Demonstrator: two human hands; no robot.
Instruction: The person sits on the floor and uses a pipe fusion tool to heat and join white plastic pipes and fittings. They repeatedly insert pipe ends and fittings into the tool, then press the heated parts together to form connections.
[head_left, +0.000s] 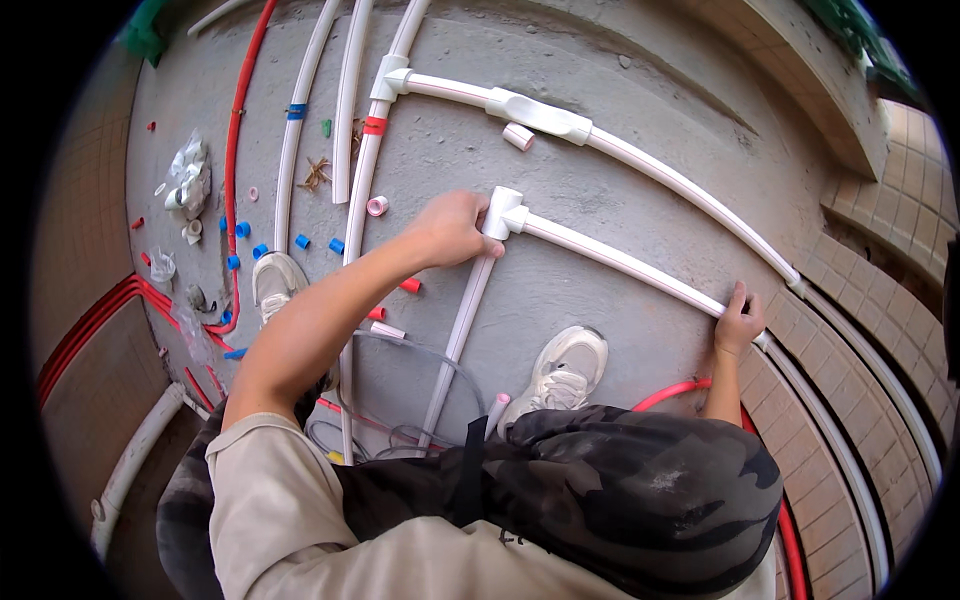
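My left hand (460, 228) grips a white tee fitting (505, 208), thumb around the lower socket where a white pipe (460, 340) runs down toward me. A white pipe with a thin red stripe (620, 265) leaves the tee to the right. My right hand (738, 325) is closed around that pipe's right end, beside the tiled ledge where the line continues in a groove. Above lies a parallel white pipe (680, 192) with a long white fitting (538, 115) and another tee (388, 76). A short pipe offcut (518, 136) sits below the long fitting.
Red conduit (237, 130) and more white pipes (318, 60) cross the concrete floor (590, 60). Blue and red short pieces (303, 241), plastic bags (190, 160) and clear hose (400, 350) lie about. Tiled walls (85, 200) edge both sides. My shoes (560, 365) are below my hands.
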